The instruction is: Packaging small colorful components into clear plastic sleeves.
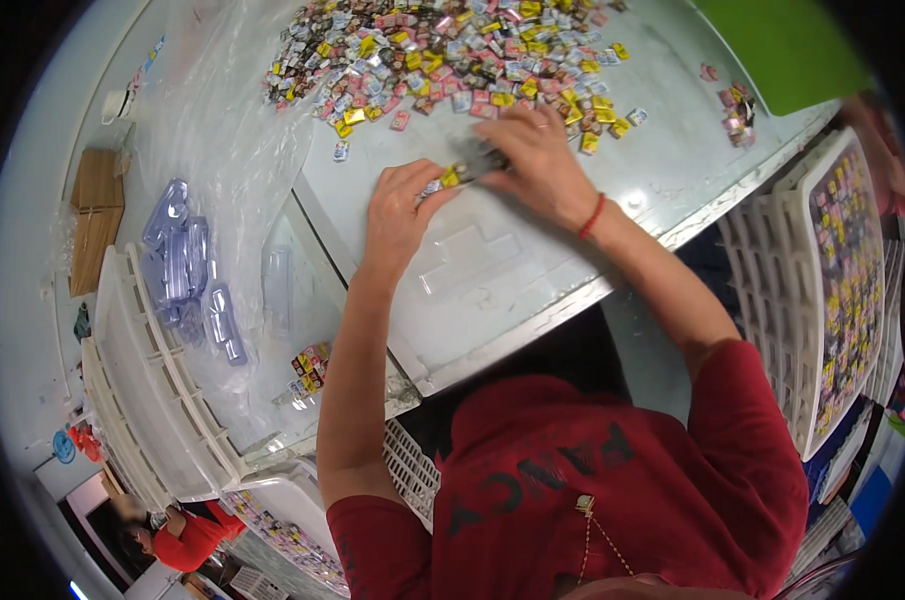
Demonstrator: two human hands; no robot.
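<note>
Pinching a short row of wrapped pieces (448,178) over the tabletop (662,165)

The left grip (400,215) is pressing thumb and fingers together on the left end of the row, which is reaching toward the right grip (544,170). The right grip is curling around the row's blurred, darker end; whether it is pinching or only touching, I cannot tell. A red bracelet (592,215) is circling the wrist behind it.

Just below both grips, a clear molded tray (467,255) is lying flat. Beyond them, a large heap of wrapped pieces (442,60) is spreading in yellow, pink, white and brown. Well left of the left grip, more clear trays (182,260) are lying piled. Far right of the right grip, a white crate (815,230) is holding many more pieces.
</note>
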